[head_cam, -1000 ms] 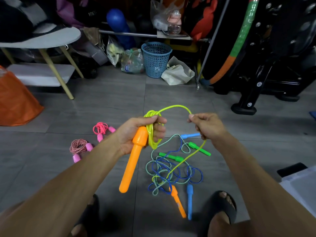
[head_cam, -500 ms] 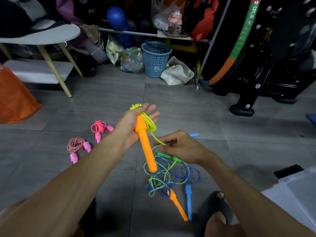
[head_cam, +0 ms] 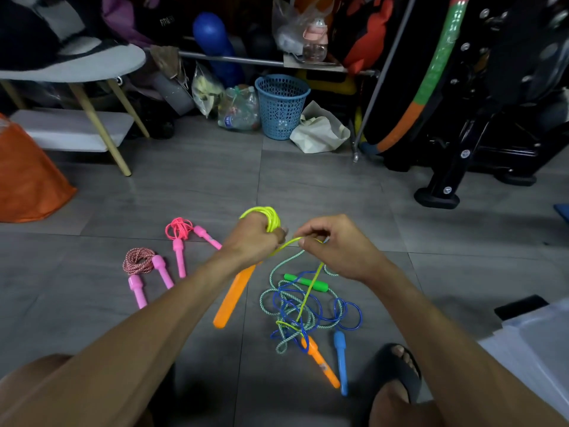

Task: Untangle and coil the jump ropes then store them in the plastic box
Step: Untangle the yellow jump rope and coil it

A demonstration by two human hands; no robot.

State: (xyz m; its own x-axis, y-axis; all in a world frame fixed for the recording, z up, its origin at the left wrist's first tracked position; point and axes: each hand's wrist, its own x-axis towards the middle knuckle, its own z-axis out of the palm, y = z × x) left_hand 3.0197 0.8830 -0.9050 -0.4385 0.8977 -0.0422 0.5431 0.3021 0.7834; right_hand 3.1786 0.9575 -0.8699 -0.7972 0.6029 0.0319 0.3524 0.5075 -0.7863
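left hand [head_cam: 251, 238]: clenched round the orange handle [head_cam: 232, 295], with yellow rope [head_cam: 267, 216] looped in a coil over the fingers [head_cam: 278, 234]
right hand [head_cam: 334, 246]: pinching the yellow strand right beside the left one
pile on floor [head_cam: 197, 186]: blue rope [head_cam: 346, 312] and green-white rope [head_cam: 284, 309] all knotted up, second orange handle [head_cam: 321, 363] poking out
done ones: pink rope [head_cam: 180, 229] and red-white rope [head_cam: 138, 261], coiled off to the left
plastic box [head_cam: 535, 343]: bottom right edge

White letters are showing on a dark bag [head_cam: 167, 21] at the back, seeming to begin "FIT"; the remaining letters are too blurred to read.
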